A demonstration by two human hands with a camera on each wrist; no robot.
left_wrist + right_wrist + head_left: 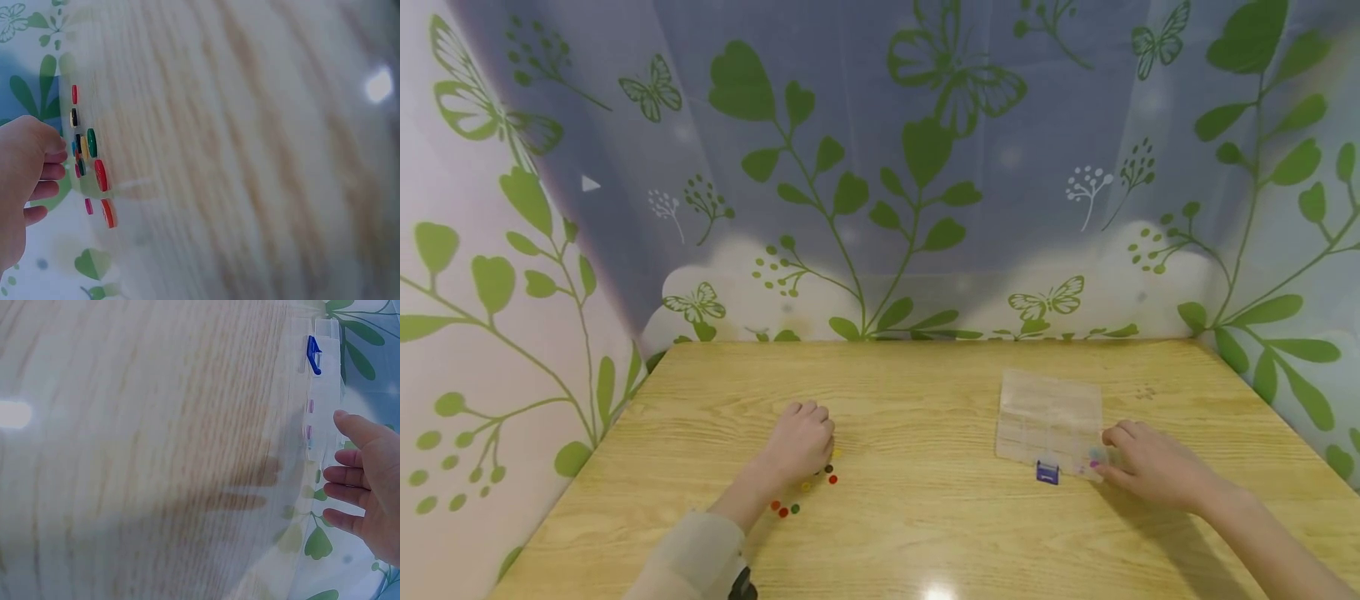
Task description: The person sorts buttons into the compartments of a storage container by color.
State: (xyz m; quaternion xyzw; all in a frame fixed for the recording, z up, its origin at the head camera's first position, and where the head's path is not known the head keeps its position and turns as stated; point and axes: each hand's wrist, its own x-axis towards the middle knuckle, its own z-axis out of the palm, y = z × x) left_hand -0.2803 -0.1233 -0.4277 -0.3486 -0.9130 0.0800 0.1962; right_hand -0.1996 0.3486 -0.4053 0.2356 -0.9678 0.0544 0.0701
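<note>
My left hand (801,442) is low over the table's left half, knuckles up, beside a scatter of small coloured discs. A red disc (832,479), a green disc (795,508) and an orange disc (109,214) lie among them. In the left wrist view its fingers are loosely bent, and I see nothing held between them. At the right stands a clear plastic box (1045,400) with a blue latch (1047,472) on its front. My right hand (1157,467) is at its front right corner, thumb and fingers apart. Pink pieces (309,432) show through the box wall.
The wooden table (910,517) runs back to a patterned curtain (865,208) with leaves and butterflies. Similar cloth hangs at both sides. Bare wood separates the discs from the box.
</note>
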